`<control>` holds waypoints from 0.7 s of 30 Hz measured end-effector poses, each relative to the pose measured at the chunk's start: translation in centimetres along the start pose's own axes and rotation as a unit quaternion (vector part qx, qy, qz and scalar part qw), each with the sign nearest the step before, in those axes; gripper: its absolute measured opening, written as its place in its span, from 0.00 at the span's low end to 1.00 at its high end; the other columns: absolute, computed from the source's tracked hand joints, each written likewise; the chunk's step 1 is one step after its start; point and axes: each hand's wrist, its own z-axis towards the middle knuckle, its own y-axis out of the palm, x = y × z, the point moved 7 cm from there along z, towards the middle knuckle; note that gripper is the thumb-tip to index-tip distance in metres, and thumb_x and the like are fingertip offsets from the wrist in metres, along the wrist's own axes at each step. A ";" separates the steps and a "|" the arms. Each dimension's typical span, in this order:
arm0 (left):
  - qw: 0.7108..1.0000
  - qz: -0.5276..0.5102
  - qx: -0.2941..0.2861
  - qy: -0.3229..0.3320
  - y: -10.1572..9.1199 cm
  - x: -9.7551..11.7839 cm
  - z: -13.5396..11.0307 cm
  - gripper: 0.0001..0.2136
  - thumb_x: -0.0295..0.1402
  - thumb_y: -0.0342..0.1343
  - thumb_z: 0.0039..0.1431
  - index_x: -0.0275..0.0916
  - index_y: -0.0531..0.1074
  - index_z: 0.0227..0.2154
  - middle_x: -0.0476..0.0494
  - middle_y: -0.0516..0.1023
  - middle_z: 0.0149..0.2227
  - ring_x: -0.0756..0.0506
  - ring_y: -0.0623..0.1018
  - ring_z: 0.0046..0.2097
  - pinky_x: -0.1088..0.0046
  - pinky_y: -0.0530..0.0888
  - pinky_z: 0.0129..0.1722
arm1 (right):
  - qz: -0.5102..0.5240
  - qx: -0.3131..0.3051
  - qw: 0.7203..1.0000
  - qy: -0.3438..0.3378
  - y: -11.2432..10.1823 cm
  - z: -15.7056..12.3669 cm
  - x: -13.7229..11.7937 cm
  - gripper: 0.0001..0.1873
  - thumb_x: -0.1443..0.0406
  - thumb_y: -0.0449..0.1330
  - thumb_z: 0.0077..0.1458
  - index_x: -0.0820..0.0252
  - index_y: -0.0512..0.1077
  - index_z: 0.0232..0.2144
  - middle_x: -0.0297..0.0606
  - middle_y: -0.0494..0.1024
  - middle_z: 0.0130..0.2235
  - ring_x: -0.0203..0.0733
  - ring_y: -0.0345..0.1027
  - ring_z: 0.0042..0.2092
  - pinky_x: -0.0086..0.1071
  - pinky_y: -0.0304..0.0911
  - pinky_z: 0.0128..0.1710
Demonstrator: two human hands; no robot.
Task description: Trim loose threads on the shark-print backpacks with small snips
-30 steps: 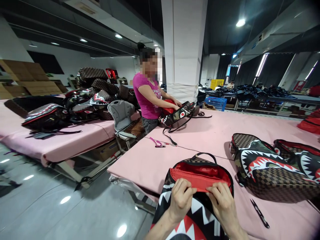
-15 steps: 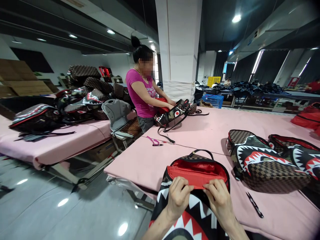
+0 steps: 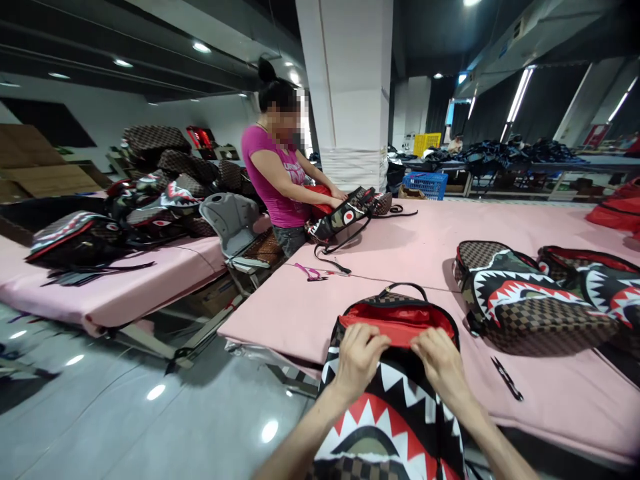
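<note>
A person's left hand (image 3: 357, 360) and right hand (image 3: 440, 363) work side by side at the open mouth of a shark-mouth backpack (image 3: 395, 427). The fingers of both are closed on the near edge of its red lining (image 3: 400, 325), thumbs tucked under the fold. The backpack lies face up at the near edge of a pink worktop (image 3: 300, 313), its lower half hanging over the edge toward the person and its carry handle (image 3: 403, 288) pointing away.

Black snips (image 3: 507, 378) lie on the cloth just right of the right hand. Beyond them, two more shark backpacks (image 3: 525, 300) lie side by side, touching.

At the far corner of the same worktop a co-worker (image 3: 277, 180) in a pink top stands with both hands on a camouflage bag (image 3: 345, 217), its black straps trailing across the cloth. Pink-handled scissors (image 3: 311, 272) lie near those straps. A grey chair (image 3: 233, 223) stands just beside the co-worker, in the gap before a second pink worktop (image 3: 125, 293) that carries a heap of bags (image 3: 125, 213).

A white pillar (image 3: 350, 87) rises behind, with a blue crate (image 3: 426, 185) to its right.
</note>
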 end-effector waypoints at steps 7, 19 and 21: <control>0.957 -0.029 -0.258 -0.126 3.8 -2.8 4.3 0.08 0.32 0.50 0.59 0.40 0.74 0.29 0.49 0.75 0.33 0.47 0.70 0.38 0.67 0.62 0.40 | 0.111 -0.180 0.962 0.172 1.5 3.6 4.5 0.12 0.62 0.51 0.54 0.60 0.68 0.23 0.32 0.70 0.25 0.36 0.61 0.29 0.29 0.49 0.29; 0.954 -0.019 -0.260 -0.149 5.0 -3.9 6.3 0.09 0.32 0.48 0.59 0.39 0.72 0.29 0.46 0.74 0.33 0.44 0.71 0.39 0.64 0.64 0.41 | 0.161 -0.115 0.964 0.180 1.7 4.8 6.8 0.14 0.59 0.50 0.53 0.60 0.70 0.25 0.33 0.72 0.27 0.37 0.64 0.30 0.29 0.54 0.31; 0.977 0.001 -0.162 -0.136 3.9 -3.9 6.7 0.08 0.29 0.48 0.58 0.38 0.72 0.37 0.43 0.73 0.39 0.42 0.69 0.45 0.63 0.64 0.45 | 0.168 -0.005 0.967 0.193 -0.3 4.7 8.4 0.13 0.61 0.51 0.53 0.59 0.73 0.31 0.37 0.75 0.35 0.41 0.66 0.39 0.31 0.58 0.38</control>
